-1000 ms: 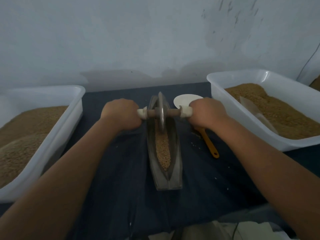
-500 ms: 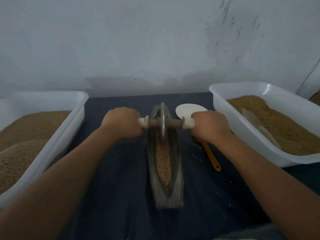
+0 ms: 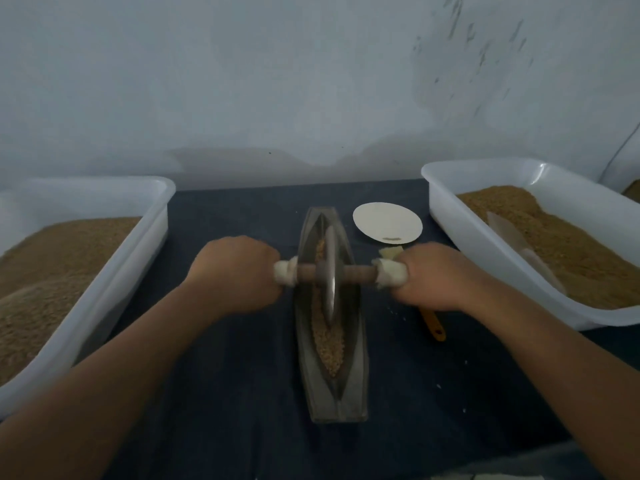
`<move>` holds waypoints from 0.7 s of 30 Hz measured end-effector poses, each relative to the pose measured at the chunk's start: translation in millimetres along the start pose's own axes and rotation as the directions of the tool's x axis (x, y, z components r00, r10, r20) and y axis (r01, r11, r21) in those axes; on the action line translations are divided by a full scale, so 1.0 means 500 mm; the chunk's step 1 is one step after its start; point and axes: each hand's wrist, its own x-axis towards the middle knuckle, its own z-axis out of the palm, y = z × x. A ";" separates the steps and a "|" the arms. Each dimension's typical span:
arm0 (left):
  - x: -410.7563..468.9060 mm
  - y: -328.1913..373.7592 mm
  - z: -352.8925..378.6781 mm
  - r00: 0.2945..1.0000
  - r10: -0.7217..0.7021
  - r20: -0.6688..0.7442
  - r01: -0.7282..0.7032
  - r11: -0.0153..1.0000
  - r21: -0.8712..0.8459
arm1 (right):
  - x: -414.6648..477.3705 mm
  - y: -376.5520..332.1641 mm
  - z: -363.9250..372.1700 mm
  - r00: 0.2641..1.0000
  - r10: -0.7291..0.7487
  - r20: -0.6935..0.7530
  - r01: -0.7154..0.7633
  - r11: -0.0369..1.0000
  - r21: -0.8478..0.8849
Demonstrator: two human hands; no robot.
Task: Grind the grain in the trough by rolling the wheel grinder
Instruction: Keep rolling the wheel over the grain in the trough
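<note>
While the left hand [image 3: 239, 275] and right hand [image 3: 436, 277] each clench a padded axle end, the wheel grinder [image 3: 330, 271] stands between them, its disc in the grain [image 3: 329, 337] midway along the trough [image 3: 356, 358]. A grain-filled left tub [image 3: 152, 216] and right tub [image 3: 450, 216] flank the hands. Just beyond the right hand lies a plate [image 3: 388, 221], and under that hand an orange handle [image 3: 433, 323] pokes out (its head is hidden). A second ago the wheel sat at the trough's far end and covered part of the plate.

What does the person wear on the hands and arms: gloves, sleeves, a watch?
Nothing visible. The left hand and the right hand are bare, without gloves. Both forearms are uncovered as far as the picture shows; no sleeve, watch or bracelet is visible.
</note>
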 end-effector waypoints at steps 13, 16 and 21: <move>-0.091 -0.001 0.017 1.000 0.017 0.023 -0.014 0.995 -0.103 | -0.054 0.005 0.004 0.993 -0.098 -0.068 0.090 0.989 -0.118; -0.097 -0.005 0.039 0.999 -0.024 0.043 0.031 0.987 -0.158 | -0.047 -0.006 -0.011 0.991 -0.115 -0.065 0.106 0.986 -0.129; 0.042 -0.010 0.020 0.990 -0.141 0.003 0.140 0.974 -0.178 | 0.072 -0.022 -0.031 0.978 0.006 -0.207 -0.045 0.982 -0.185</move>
